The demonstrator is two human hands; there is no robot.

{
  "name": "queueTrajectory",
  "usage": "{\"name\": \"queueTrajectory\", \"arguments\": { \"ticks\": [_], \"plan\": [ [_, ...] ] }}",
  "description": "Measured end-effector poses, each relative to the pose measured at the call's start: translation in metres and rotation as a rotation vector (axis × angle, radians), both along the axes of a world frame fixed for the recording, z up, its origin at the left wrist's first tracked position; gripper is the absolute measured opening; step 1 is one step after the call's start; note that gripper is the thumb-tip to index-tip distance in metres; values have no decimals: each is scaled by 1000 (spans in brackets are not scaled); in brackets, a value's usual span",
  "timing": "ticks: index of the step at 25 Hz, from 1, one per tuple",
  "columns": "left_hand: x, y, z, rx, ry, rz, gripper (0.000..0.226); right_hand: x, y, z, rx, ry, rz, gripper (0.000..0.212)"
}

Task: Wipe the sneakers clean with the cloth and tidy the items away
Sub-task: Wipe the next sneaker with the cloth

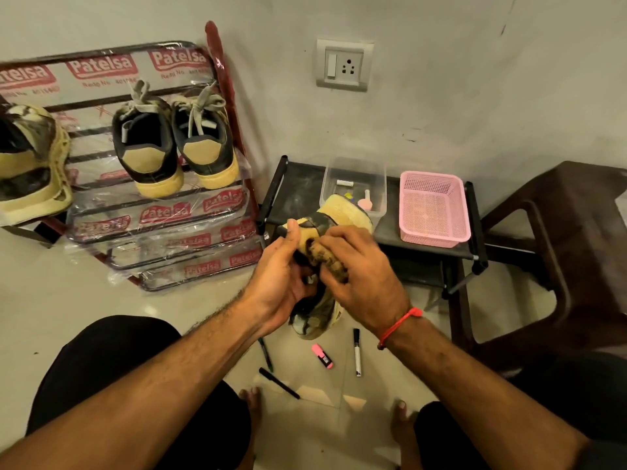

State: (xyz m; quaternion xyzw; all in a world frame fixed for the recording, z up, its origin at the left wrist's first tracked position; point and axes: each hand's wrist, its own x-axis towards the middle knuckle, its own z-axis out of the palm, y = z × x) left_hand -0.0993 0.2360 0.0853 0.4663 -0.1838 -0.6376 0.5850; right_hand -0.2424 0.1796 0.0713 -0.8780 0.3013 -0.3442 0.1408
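Four sneakers: one at far left (30, 164), a pair (176, 144) on the rack (163, 225) at upper left, one held at centre (334, 212). Left hand (281, 283) gripping that sneaker; right hand (359, 276) pressing a soiled cloth (327, 256) on it. On floor, lower centre: three markers (357, 352), one pink highlighter (322, 356). Right of centre: clear box (353, 181) holding small items, pink basket (434, 208).

The brand name "Patelsa" is printed in white letters on red labels, repeated many times across the clear plastic wrap (163, 228) that covers the metal shoe rack (217, 79). Beneath some labels a line beginning "Regd No" is seen, its digits too blurred to be read.
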Motion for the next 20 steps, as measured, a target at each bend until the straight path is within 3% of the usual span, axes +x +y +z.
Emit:
{"name": "queueTrajectory", "arguments": {
  "ticks": [5, 11, 17, 20],
  "plan": [
    [-13, -1, 3, -3, -59, -74, 52, -9, -29, 14, -19, -53, -210, 40],
    [3, -2, 4, 17, -50, 37, 54, -5, 2, -8, 140, 116, -59, 38],
    [-4, -2, 6, 9, -19, -48, 55, -10, -27, 13, -43, -79, -191, 37],
    [1, -3, 6, 3, -3, -1, 57, -5, -11, 0, -11, 45, -73, 32]
  ]
}}
